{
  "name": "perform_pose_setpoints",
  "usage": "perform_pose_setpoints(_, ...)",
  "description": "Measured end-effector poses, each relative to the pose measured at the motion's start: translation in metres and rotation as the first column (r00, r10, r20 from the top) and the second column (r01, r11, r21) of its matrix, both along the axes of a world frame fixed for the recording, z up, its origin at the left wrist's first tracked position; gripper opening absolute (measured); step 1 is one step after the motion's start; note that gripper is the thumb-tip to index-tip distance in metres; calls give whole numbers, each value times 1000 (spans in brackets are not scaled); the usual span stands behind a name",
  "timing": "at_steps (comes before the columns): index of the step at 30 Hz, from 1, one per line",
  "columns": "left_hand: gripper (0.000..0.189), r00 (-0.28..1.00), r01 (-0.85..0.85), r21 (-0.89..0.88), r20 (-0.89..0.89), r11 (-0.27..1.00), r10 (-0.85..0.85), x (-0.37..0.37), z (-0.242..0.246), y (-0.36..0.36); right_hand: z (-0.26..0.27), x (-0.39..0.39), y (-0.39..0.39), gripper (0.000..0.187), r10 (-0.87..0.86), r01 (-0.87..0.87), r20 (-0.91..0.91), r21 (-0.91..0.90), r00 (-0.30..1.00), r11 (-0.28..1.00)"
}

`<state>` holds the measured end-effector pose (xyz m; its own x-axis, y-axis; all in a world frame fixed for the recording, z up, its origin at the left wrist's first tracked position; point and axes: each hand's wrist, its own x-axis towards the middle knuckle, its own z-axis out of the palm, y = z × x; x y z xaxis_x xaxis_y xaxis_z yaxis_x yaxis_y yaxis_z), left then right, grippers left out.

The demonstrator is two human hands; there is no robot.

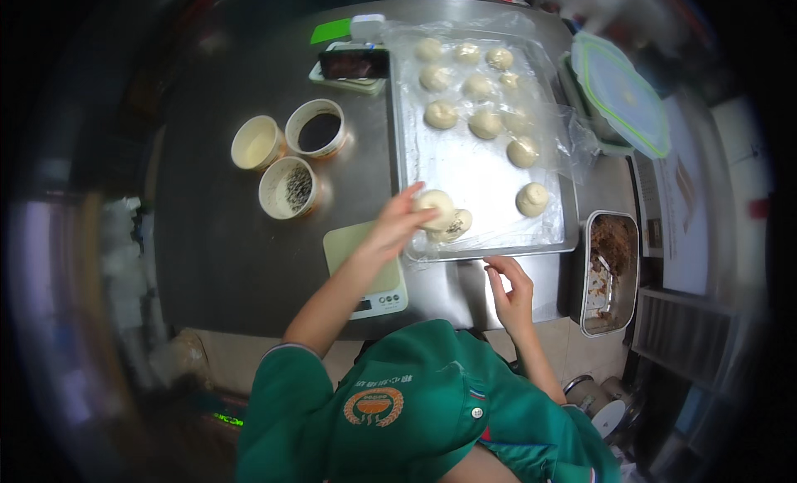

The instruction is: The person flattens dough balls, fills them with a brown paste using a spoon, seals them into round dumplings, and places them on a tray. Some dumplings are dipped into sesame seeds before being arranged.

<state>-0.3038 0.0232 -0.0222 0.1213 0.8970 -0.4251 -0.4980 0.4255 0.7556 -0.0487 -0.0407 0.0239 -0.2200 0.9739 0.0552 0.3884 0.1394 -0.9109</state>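
My left hand (398, 221) grips a round pale dough ball (434, 209) over the near left corner of a metal baking tray (482, 256). Just below that ball, partly hidden by it, is a dough piece with dark and light seeds on it (459, 222). Close to the tray's near edge, my right hand (512, 290) has its fingers apart and holds nothing. One dough ball (532, 199) sits by itself at the tray's near right. Several more dough balls (441, 114) are on the tray's far part, under clear plastic film (554, 118).
Left of the tray stand a cup of dark liquid (319, 134), a cup of mixed seeds (297, 189) and a pale cup (256, 145). A kitchen scale (364, 259) lies nearer. On the right are a metal pan of brown filling (613, 240) and a lidded container (622, 97).
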Motion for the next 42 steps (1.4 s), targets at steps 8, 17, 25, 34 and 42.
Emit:
perform_pose_setpoints(8, 56, -293, 1, 459, -849, 889, 439, -178, 7, -195, -12, -114, 5, 18, 433, -430, -6, 106, 901, 896)
perform_pose_setpoints(17, 67, -301, 33, 154, -941, 988, 156, -213, -40, -210, -19, -185, -33, 19, 608, -610, 39, 69, 793, 790)
perform_pose_setpoints(25, 70, -417, 79, -64, -909, 995, -25, -210, -75, -213, -16, -226, -40, 18, 636, -637, 49, 121, 770, 761)
perform_pose_setpoints(34, 66, 30, -121, 315, -947, 941, 321, -256, -52, -216, -29, -257, -52, 65, 737, -800, 310, 206, 600, 564)
perform_pose_setpoints(42, 72, -191, 49, 63, -979, 997, 71, -236, -68, -264, -107, -354, -68, 108, 684, -940, 648, 193, 336, 280)
